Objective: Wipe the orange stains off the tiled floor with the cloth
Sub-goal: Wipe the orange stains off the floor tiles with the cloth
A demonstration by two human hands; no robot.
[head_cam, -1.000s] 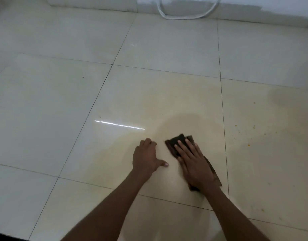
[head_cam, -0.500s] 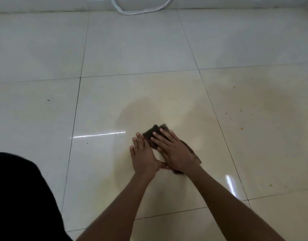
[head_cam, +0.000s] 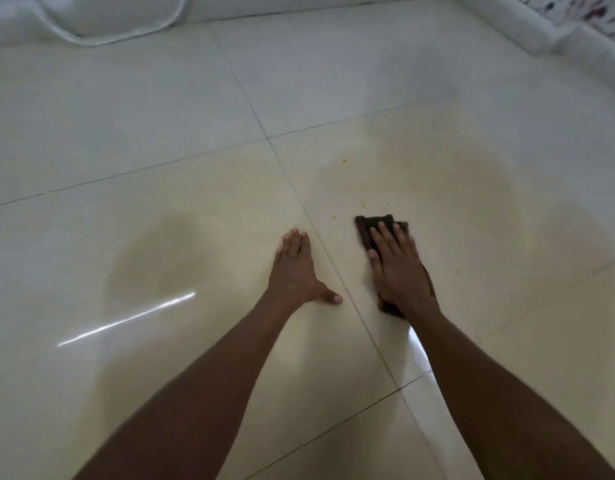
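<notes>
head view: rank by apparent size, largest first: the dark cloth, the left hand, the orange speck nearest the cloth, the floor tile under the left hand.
1. floor tile
2. left hand, though the cloth lies mostly hidden under the right hand, so their order is unsure
3. orange speck

This looks like a room in a home. The floor [head_cam: 160, 116] is made of big shiny cream tiles with thin dark lines between them, and a white wall [head_cam: 299, 5] runs along the far edge. A white hose [head_cam: 108, 38] lies by the wall.
</notes>
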